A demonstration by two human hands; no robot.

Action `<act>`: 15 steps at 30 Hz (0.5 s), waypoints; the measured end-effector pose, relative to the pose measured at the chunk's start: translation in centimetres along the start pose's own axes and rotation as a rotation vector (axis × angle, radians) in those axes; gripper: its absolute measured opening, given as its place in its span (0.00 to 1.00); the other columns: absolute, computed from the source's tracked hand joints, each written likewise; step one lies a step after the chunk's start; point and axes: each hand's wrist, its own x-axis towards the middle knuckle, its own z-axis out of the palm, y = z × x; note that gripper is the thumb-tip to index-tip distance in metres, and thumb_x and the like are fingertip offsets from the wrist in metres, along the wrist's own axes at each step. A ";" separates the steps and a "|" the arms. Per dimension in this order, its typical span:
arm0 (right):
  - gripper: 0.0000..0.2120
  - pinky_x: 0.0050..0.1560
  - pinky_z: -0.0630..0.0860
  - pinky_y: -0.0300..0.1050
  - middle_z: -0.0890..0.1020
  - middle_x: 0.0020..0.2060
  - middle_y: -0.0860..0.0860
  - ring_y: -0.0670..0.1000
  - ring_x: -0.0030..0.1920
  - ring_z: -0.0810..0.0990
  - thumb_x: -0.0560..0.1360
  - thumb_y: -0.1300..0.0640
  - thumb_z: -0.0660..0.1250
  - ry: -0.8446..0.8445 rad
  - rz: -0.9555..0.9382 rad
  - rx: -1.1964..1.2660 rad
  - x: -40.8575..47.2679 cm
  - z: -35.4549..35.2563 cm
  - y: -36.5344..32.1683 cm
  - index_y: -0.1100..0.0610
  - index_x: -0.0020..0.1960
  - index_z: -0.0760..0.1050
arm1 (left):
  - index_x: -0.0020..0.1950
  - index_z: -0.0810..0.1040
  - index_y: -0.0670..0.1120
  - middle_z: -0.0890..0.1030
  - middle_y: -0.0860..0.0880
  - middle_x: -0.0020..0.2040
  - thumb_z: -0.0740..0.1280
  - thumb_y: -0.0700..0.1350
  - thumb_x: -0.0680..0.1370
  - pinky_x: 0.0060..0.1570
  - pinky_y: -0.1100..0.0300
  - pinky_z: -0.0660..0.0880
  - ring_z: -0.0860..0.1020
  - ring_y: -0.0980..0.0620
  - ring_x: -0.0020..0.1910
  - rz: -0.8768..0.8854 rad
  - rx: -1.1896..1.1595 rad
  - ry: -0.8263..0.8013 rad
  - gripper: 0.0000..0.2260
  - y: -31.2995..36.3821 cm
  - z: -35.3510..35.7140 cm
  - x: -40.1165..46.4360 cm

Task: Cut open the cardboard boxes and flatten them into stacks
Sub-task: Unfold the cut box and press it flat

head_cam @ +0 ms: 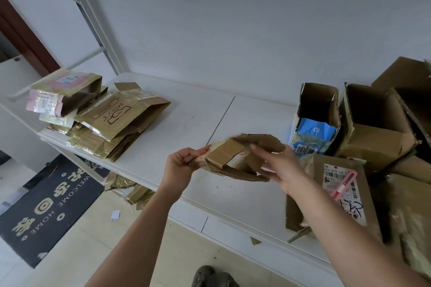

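Head view: both hands hold a small opened cardboard box above the white desk.
Left hand pinches its 9 o'clock end; right hand grips its 3 o'clock side, fingers curled. Flattened stack lies at 10 o'clock.

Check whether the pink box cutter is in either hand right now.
No, the pink box cutter lies on a labelled box at the right, while both hands hold the small cardboard box.

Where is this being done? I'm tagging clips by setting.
Probably a home entryway or spare room: a "WELCOME HOME" doormat lies on the tiled floor beside a white folding table against a bare wall, with a stack of flattened boxes on it.
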 end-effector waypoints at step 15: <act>0.21 0.58 0.73 0.37 0.73 0.68 0.49 0.48 0.65 0.75 0.79 0.66 0.61 -0.192 -0.247 -0.631 -0.2 1.2 2.3 0.48 0.68 0.72 | 0.48 0.77 0.43 0.80 0.41 0.46 0.67 0.37 0.78 0.45 0.49 0.80 0.79 0.42 0.44 -0.516 0.418 0.295 0.02 -2.8 -1.1 0.2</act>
